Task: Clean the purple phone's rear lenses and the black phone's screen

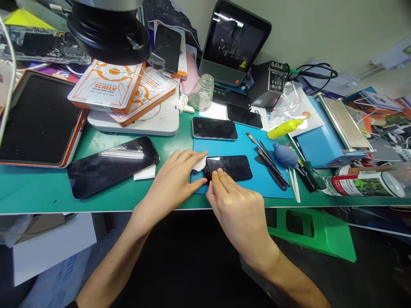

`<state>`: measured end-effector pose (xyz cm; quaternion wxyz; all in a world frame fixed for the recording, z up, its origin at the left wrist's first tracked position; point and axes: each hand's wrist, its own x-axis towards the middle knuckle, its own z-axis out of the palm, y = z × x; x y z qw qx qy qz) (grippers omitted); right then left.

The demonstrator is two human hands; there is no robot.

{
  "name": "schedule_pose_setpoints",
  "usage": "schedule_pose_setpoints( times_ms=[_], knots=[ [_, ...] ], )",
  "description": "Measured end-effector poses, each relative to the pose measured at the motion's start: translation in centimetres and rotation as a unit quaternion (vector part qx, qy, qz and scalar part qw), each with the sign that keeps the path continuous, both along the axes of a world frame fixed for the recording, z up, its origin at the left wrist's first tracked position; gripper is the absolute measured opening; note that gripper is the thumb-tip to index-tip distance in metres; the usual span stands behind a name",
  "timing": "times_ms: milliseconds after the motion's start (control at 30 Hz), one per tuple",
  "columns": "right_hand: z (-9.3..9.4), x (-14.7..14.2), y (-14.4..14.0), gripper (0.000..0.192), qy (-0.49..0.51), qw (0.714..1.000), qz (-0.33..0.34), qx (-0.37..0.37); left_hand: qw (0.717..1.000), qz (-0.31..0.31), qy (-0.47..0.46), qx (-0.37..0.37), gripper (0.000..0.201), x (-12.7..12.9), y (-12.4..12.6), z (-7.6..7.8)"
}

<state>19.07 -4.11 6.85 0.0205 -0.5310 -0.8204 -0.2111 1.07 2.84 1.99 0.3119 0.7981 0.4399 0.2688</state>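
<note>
Lying crosswise, phone [231, 167], hands [205, 188] at left end

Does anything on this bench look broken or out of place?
Yes. The big dark screen lying on the green mat left of the left hand looks cracked near its top edge. A bottle lies on its side at the right. Both hands rest on a small phone, which looks intact.
</note>
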Motion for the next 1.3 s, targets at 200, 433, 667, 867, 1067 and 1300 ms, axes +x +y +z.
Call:
schedule_pose_setpoints(
  times_ms=[200, 433, 667, 867, 1067, 1300],
  knots=[
    [-0.5, 0.1, -0.2, 0.021, 0.019, 1.000, -0.004, 0.002, 1.000, -0.017, 0.007, -0.024, 0.056, 0.0, 0.2, 0.6],
    [-0.8, 0.0, -0.6, 0.022, 0.051, 0.998, -0.030, 0.022, 0.998, -0.028, 0.023, -0.043, 0.057, 0.1, 0.7, 1.1],
    [-1.0, 0.3, -0.8, 0.022, 0.082, 0.995, -0.029, 0.043, 0.998, -0.029, 0.025, -0.057, 0.058, 0.2, 0.9, 1.3],
    [-1.1, 0.8, -0.7, 0.020, 0.118, 0.991, -0.025, 0.064, 0.997, -0.030, 0.029, -0.072, 0.060, 0.2, 1.0, 1.5],
    [-0.4, 1.2, -0.6, 0.019, 0.163, 0.984, -0.028, 0.069, 0.996, -0.030, 0.029, -0.075, 0.061, 0.2, 0.9, 1.6],
    [0.3, 1.8, -0.7, 0.016, 0.214, 0.974, -0.020, 0.074, 0.997, -0.027, 0.026, -0.065, 0.060, 0.2, 0.9, 1.2]
  ],
)
